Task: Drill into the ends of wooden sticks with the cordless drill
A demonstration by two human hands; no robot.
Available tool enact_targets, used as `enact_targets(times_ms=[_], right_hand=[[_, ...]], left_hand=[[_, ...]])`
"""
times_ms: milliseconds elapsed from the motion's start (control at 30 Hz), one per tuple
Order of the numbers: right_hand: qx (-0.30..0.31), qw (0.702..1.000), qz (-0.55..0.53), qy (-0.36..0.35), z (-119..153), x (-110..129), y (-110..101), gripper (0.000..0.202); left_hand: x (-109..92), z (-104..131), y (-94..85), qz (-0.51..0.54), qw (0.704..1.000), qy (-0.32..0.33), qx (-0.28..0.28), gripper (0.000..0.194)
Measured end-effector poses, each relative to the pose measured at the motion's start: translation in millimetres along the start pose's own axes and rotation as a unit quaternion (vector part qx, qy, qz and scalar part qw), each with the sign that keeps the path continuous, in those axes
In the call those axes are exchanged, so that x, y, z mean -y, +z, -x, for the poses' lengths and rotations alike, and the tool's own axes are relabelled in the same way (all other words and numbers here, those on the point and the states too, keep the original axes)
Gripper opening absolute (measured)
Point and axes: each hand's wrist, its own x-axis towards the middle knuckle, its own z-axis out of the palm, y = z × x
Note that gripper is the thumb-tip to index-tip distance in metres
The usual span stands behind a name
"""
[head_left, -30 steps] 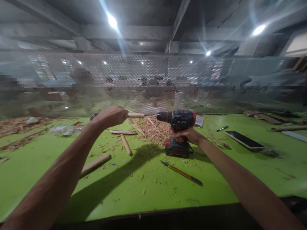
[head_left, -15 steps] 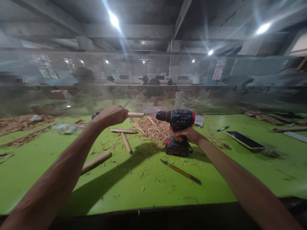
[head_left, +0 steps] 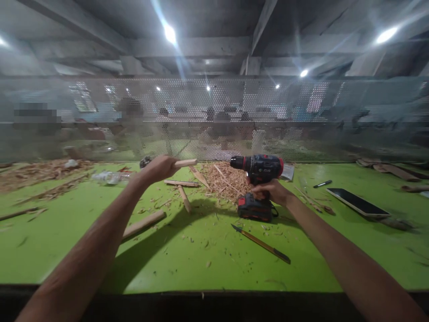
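My left hand [head_left: 164,168] is closed round a pale wooden stick [head_left: 186,163], whose free end points right. Facing it is a black and red cordless drill [head_left: 264,168], gripped by its handle in my right hand [head_left: 270,191]. The drill's chuck points left, and a gap separates its tip from the stick. Behind and below the two hands lies a heap of wood shavings [head_left: 225,180]. A flat wooden piece [head_left: 181,183] and a short stick [head_left: 184,199] rest on the green table beneath my left hand.
A knife with a yellow handle [head_left: 263,243] lies in front. At the left are a thicker stick [head_left: 144,224] and a clear bottle [head_left: 110,177]. A phone [head_left: 357,202] and a pen [head_left: 322,184] lie right. Mesh panel [head_left: 208,120] stands behind.
The stick in my left hand and the drill have come apart, leaving a wider gap. The stick's free end now tilts slightly upward. The whole view has shifted, so things appear further right.
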Motion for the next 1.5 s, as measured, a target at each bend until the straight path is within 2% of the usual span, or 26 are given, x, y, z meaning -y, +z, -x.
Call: enact_targets(times_ms=[100,233,300,400,533,667,733,800,967,1067,1167,1300,1500], right_hand=[[-0.022,1.000,-0.001,0.000,1,1,1,0.036],[-0.038,0.999,0.012,-0.001,2,1,1,0.037],[-0.038,0.999,0.022,0.000,2,-1,0,0.036],[-0.040,0.999,0.033,0.000,2,-5,-4,0.036],[-0.038,0.998,0.049,0.000,4,-4,-4,0.036],[-0.029,0.998,0.046,-0.014,8,5,2,0.038],[-0.034,0.999,0.040,-0.016,8,8,5,0.038],[-0.038,0.999,0.036,-0.015,8,9,6,0.038],[-0.044,0.998,0.042,-0.016,8,7,1,0.037],[-0.053,0.997,0.048,-0.010,9,8,0,0.037],[-0.059,0.997,0.053,-0.001,10,12,3,0.038],[-0.059,0.997,0.058,0.000,11,17,8,0.038],[-0.062,0.997,0.052,0.005,11,19,10,0.036]], left_hand=[[-3,9,13.3,0.094,0.994,0.059,0.003,0.039],[-32,20,27.2,0.209,0.966,0.155,0.002,0.051],[-45,25,33.4,0.256,0.953,0.163,0.010,0.051],[-53,32,47.0,0.296,0.941,0.148,0.069,0.048],[-51,34,71.2,0.316,0.926,0.149,0.147,0.049],[-57,34,86.0,0.371,0.881,0.198,0.219,0.050],[-63,34,88.8,0.394,0.856,0.221,0.250,0.050],[-68,35,90.2,0.401,0.845,0.226,0.273,0.048],[-71,38,95.2,0.380,0.853,0.227,0.278,0.039],[-71,39,99.3,0.390,0.843,0.234,0.286,0.030],[-74,40,101.9,0.388,0.840,0.240,0.294,0.032],[-78,42,100.8,0.391,0.836,0.256,0.288,0.034],[-83,44,97.1,0.378,0.826,0.292,0.299,0.019]])
